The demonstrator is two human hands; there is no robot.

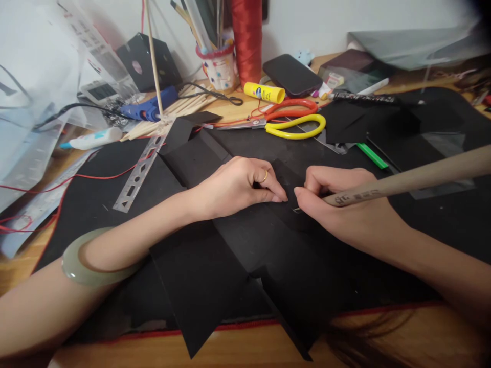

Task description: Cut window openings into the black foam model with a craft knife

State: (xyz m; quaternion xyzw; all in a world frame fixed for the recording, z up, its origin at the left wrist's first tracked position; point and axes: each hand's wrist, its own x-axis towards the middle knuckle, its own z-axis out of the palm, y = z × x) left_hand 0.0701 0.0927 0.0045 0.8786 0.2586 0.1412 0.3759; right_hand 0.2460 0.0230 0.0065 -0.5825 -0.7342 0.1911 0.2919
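on the dark mat (92,176) over the wooden worktop (153,352) lies the black paper (238,240), matte and thin, creased into panels, with pointed flaps reaching past the mat's red edge towards the person. its far end has folded strips standing a little proud. the left hand (238,186) rests across its middle, fingertips closed together against it; whether they pinch any of it i cannot tell. just beside them, the right hand (337,204) is closed around the wooden tool (422,176), a long, tan, round handle with dark printed marks, its thin tip down near the paper. the left forearm comes in low from the left, palm down, wrist almost straight; the right forearm slants in from the lower right, fingers curled, the handle sloping up and away to the right.
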